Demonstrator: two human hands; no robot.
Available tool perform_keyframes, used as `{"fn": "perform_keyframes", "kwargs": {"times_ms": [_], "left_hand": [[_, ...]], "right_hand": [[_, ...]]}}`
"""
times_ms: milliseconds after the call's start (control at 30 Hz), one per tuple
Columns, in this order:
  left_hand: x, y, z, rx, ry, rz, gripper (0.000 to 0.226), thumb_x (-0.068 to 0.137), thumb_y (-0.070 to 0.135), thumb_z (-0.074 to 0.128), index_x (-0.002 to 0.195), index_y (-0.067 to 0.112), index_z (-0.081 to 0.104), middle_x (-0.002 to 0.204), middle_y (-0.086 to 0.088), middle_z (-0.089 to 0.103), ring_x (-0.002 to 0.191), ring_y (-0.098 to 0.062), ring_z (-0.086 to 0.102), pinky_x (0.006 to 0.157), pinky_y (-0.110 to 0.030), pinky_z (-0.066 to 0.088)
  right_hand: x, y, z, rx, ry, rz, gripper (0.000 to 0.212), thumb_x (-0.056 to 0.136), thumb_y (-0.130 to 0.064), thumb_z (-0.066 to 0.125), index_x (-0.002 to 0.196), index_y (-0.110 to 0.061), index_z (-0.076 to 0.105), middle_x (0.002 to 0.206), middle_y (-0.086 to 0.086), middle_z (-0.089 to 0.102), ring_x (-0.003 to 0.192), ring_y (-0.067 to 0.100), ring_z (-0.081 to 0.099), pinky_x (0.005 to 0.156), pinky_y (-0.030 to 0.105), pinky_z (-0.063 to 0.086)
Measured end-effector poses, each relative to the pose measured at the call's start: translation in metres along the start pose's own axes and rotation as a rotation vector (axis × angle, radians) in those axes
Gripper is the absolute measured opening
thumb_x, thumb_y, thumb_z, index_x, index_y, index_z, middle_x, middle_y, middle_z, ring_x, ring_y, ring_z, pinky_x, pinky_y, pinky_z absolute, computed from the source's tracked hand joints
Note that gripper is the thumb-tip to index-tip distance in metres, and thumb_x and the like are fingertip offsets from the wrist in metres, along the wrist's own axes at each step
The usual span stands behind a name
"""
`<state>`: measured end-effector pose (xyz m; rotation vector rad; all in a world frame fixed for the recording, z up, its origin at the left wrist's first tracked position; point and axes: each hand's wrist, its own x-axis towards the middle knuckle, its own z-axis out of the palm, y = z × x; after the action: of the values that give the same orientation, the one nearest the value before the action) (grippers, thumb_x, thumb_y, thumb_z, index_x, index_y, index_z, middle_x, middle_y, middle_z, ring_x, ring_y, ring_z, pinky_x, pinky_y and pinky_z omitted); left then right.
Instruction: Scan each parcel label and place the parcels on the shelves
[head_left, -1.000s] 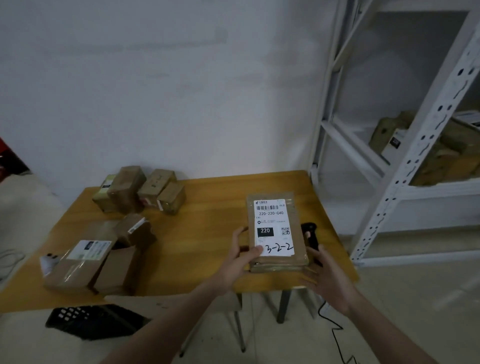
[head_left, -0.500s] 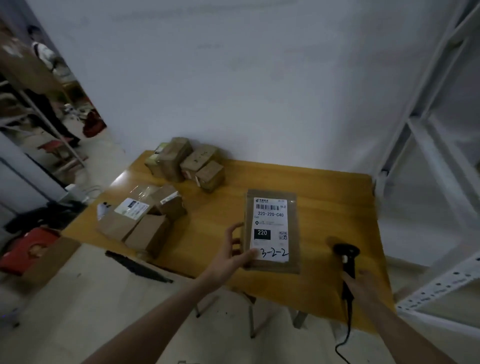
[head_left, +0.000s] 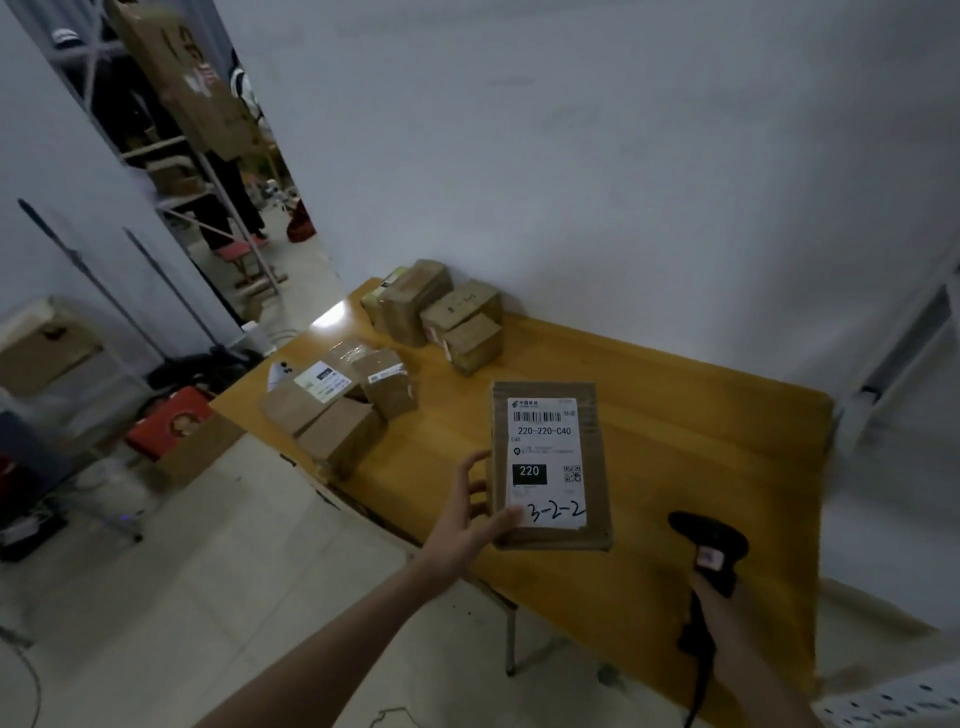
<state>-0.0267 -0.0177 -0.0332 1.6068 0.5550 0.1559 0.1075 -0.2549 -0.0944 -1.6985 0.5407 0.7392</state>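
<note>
One parcel (head_left: 550, 467) is in play, low and right of centre in the frame, and I have it in my left hand (head_left: 470, 512): thumb pressed onto the label's lower left corner, fingers spread along the left edge, seemingly just above the wooden table (head_left: 701, 415). My right hand (head_left: 727, 618), at the lower right, is curled around the grip of the black scanner (head_left: 709, 551), whose head sits right of the parcel and not clearly aimed at it. The risk I see is a missed read, since the barcode is at the far top of the label. A one-sided hold could also let the box tip off my palm. Its long axis runs up the frame, barcode end away from me, label (head_left: 545, 460) face up
</note>
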Motion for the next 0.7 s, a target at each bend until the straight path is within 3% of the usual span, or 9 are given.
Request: {"fn": "perform_keyframes", "kwargs": {"times_ms": [200,300,433,700], "left_hand": [[0.014,-0.017,0.029,0.079,-0.069,0.059,0.092,0.059,0.068,0.078,0.132,0.057,0.023,0.134,0.001,0.042,0.121,-0.022,0.05,0.085,-0.042,0.058],[0.017,-0.021,0.048,0.089,-0.11,0.074,0.093,0.062,0.065,0.079,0.136,0.053,0.024,0.134,-0.002,0.042,0.122,-0.024,0.05,0.083,-0.044,0.059],[0.017,-0.018,0.064,0.05,-0.195,0.104,0.095,0.061,0.063,0.08,0.137,0.044,0.026,0.126,0.0,0.047,0.109,-0.015,0.06,0.076,-0.035,0.06],[0.015,-0.017,0.071,0.046,-0.295,0.107,0.085,0.064,0.057,0.079,0.131,0.054,0.027,0.13,-0.001,0.045,0.116,-0.021,0.055,0.076,-0.035,0.059]], "right_hand": [[-0.118,-0.026,-0.011,-0.04,-0.148,-0.411,0.009,0.091,-0.005,0.059,0.091,-0.012,0.054,0.06,0.013,0.048,0.049,0.021,0.044,0.047,0.027,0.039],[-0.156,-0.027,-0.006,-0.093,-0.201,-0.589,0.019,0.09,-0.006,0.06,0.101,-0.02,0.054,0.063,0.01,0.054,0.049,0.017,0.049,0.046,0.024,0.044],[-0.165,-0.017,0.005,-0.08,-0.135,-0.633,0.03,0.089,-0.007,0.061,0.1,-0.032,0.051,0.07,0.006,0.057,0.057,0.018,0.052,0.053,0.03,0.043],[-0.161,0.002,0.003,-0.034,0.049,-0.625,0.028,0.087,-0.005,0.062,0.097,-0.03,0.053,0.076,0.008,0.055,0.065,0.023,0.053,0.06,0.032,0.044]]}}
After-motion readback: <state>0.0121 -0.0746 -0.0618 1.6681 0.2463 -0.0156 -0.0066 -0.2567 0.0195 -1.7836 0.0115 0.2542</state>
